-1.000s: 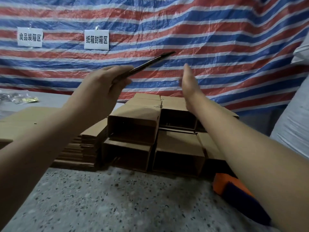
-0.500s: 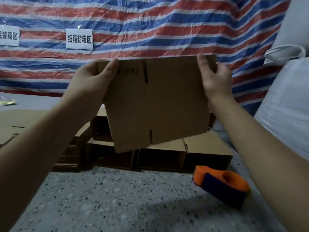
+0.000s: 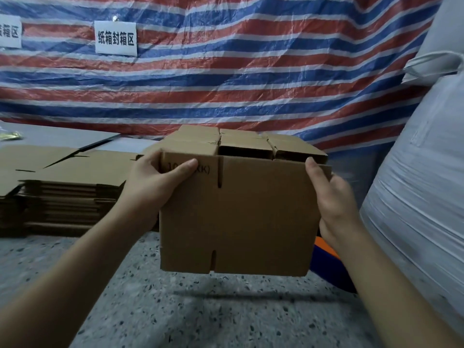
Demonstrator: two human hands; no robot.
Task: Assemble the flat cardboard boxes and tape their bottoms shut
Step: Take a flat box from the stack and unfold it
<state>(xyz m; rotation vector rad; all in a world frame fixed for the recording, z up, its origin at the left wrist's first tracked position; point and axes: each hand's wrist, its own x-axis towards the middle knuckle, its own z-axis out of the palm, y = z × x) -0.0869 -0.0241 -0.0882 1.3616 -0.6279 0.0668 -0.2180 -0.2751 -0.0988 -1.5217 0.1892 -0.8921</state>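
Above the speckled floor, a flat cardboard box hangs upright between two hands, its lower edge clear of the ground. At the box's upper left corner, the left hand pinches the sheet, thumb across the front. At its right edge, the right hand grips with thumb on the front and fingers behind. Behind the box sit assembled boxes; left of it lies a stack of flattened cartons; beside its lower right corner, an orange-and-blue tape dispenser peeks out.
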